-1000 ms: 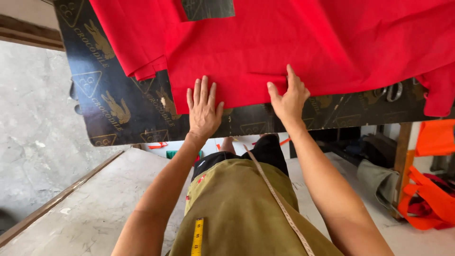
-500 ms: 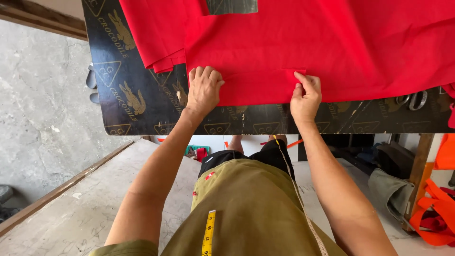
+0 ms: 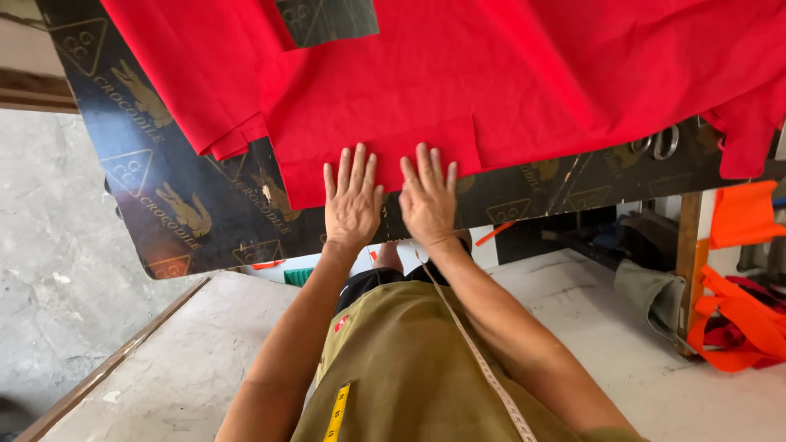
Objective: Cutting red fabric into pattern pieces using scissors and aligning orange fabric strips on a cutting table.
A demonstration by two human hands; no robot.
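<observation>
— Head view first: what are the hands doing?

— Both lie flat, palms down, side by side. The left hand (image 3: 352, 200) has its fingers spread and straight, gripping nothing; the right hand (image 3: 427, 199) is the same, fingers extended and slightly fanned, holding nothing.

— And the cloth?

— The red fabric (image 3: 508, 78) spreads away beyond the fingertips, covering most of the dark patterned tabletop (image 3: 176, 205). Its near hem runs right under the fingers of both hands, so the fingertips press on red cloth while the heels of the palms sit on the bare board.

— Anything else close to the fingers?

— Out past the left hand's little finger, a folded corner of the fabric hangs over the board. Far beyond the left fingertips a dark rectangular piece (image 3: 326, 18) lies on the cloth. Well off to the right hand's outer side, scissors (image 3: 655, 143) rest on the board just at the fabric's edge. A measuring tape (image 3: 479, 364) hangs across the olive shirt (image 3: 409, 368), below the wrists. Orange cloth (image 3: 741, 303) sits lower, far right.
</observation>
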